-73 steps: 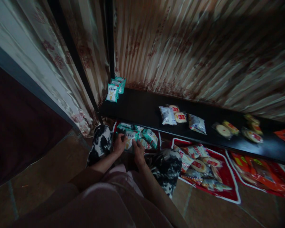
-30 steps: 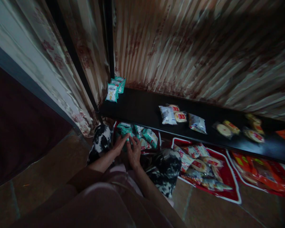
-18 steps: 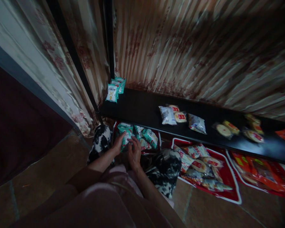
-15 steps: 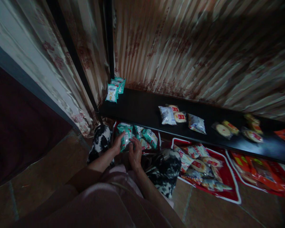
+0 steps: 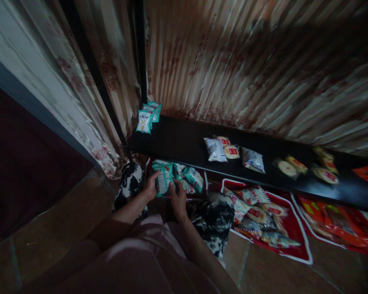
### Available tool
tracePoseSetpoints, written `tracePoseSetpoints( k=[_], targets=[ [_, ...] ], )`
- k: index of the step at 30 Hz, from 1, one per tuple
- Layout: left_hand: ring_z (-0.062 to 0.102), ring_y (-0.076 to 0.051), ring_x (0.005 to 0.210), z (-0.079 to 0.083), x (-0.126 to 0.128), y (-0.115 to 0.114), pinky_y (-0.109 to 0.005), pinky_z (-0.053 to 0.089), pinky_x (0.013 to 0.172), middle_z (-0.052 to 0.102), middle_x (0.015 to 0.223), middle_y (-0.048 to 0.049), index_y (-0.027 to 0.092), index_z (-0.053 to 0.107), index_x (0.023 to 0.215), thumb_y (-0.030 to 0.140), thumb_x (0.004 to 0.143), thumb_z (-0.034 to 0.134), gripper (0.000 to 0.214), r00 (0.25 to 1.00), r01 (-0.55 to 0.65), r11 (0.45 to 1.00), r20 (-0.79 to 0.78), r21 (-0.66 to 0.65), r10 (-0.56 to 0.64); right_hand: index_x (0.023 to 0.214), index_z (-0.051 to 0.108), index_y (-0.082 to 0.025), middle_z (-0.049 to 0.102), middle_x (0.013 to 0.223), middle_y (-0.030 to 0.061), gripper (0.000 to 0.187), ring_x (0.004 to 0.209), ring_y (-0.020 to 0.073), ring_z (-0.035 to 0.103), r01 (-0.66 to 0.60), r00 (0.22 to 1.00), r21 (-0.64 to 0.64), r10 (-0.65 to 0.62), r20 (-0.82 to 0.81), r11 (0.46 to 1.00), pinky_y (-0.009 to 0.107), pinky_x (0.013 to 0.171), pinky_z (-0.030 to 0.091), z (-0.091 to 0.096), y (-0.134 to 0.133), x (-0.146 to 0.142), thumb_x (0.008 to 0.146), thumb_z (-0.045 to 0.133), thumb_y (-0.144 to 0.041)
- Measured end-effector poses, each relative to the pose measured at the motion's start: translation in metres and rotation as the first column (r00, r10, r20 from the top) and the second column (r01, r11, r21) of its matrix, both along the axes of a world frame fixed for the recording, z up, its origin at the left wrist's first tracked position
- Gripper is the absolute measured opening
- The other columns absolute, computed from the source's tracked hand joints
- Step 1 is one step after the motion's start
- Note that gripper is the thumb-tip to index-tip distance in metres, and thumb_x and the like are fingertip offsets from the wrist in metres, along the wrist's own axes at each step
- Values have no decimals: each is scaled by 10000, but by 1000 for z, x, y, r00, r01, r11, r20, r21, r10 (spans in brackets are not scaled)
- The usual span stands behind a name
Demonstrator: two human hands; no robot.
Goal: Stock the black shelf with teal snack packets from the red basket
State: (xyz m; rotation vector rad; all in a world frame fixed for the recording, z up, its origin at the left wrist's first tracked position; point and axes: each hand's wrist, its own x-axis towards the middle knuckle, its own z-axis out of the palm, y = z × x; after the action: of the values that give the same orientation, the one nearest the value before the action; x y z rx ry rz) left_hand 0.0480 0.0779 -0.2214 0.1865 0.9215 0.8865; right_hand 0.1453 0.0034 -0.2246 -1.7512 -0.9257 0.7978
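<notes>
My left hand [image 5: 149, 188] and my right hand [image 5: 178, 199] are down between my knees, both closed on a stack of green snack packets [image 5: 163, 179] held upright over a red tray [image 5: 205, 179] on the floor. More green packets [image 5: 192, 178] lie in that tray just right of my hands. A small pile of the same green packets [image 5: 147, 116] leans at the far left end of the black shelf [image 5: 184, 143].
Clear and red snack packs [image 5: 230, 149] lie along the shelf. Two more red trays [image 5: 297, 249] of snacks sit on the tiled floor to the right. Striped curtains hang behind and left. My black-and-white knees [image 5: 216, 216] flank my hands.
My hands went from sorting flat among the tray's packets to gathering a stack of green packets and holding it upright between them. The shelf's contents are unchanged.
</notes>
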Motion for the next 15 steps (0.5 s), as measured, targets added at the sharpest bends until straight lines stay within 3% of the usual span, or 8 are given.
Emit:
tracePoseSetpoints(
  k=[10, 12, 15],
  targets=[
    [690, -244, 842, 1, 2, -1, -356, 540, 798, 724, 883, -95, 118, 645, 1012, 376, 769, 603, 357, 999, -8, 1000, 35, -20, 8, 1133, 574, -164, 653, 1079, 119, 476, 978, 248, 599, 22, 999, -6, -22, 43, 1000, 389, 855, 455, -10, 0, -1, 849, 438, -521],
    [691, -241, 839, 0, 2, -1, -353, 539, 800, 725, 879, -96, 116, 647, 1003, 372, 771, 602, 348, 999, -10, 1000, 36, -28, 11, 1153, 565, -162, 636, 1122, 134, 462, 1025, 255, 583, 22, 995, -10, -21, 99, 1000, 406, 885, 441, -11, 0, -2, 863, 426, -493],
    [693, -237, 821, -2, 2, -1, -348, 540, 792, 726, 864, -96, 112, 654, 979, 381, 769, 609, 344, 1000, -11, 999, 19, -41, 11, 1125, 583, -185, 620, 1139, 120, 382, 1081, 248, 541, 12, 964, 88, -35, 262, 996, 426, 944, 402, -9, 0, -3, 877, 426, -430]
  ],
)
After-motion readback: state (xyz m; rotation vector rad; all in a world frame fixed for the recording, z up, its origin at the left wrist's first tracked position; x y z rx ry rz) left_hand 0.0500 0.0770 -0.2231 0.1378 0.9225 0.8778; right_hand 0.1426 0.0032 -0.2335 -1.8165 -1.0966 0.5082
